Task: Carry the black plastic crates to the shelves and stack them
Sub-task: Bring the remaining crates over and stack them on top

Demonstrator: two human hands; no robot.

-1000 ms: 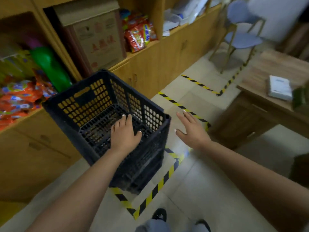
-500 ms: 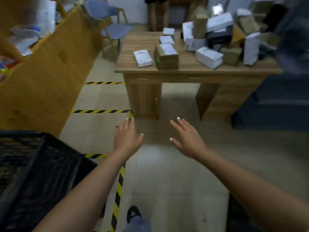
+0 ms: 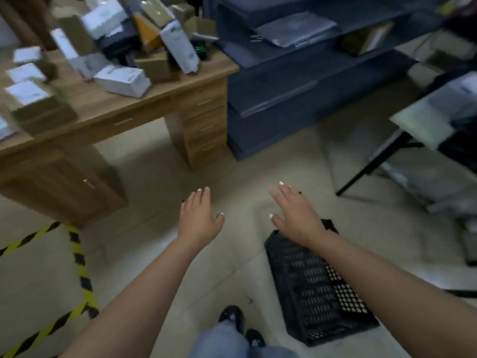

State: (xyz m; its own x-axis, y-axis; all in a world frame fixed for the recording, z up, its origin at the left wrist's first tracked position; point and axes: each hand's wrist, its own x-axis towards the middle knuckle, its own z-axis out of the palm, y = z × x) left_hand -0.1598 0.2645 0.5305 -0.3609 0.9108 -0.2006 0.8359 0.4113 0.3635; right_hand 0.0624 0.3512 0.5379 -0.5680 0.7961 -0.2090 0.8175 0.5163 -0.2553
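– Where's the crate from where you sit?

– I see one black plastic crate point(image 3: 317, 285) on the pale tiled floor point(image 3: 160, 202), low and right of centre, just beside my shoes point(image 3: 232, 316). Its far corner is hidden behind my right wrist, so I cannot tell whether I'm touching it.

– And your hands?

– Both are empty. My left hand point(image 3: 198, 218) is stretched forward over bare floor, fingers straight and together. My right hand point(image 3: 296, 215) has its fingers spread and straight, out past the crate's far rim.

– What room is there around it?

– Open floor ahead and to the left of the crate. Yellow-and-black floor tape point(image 3: 80, 264) runs at lower left. A wooden desk point(image 3: 144, 104) piled with boxes point(image 3: 121, 78) stands upper left, dark blue shelving point(image 3: 278, 81) just beside it, and a table's black leg point(image 3: 371, 166) slants down at right. The far things are blurred
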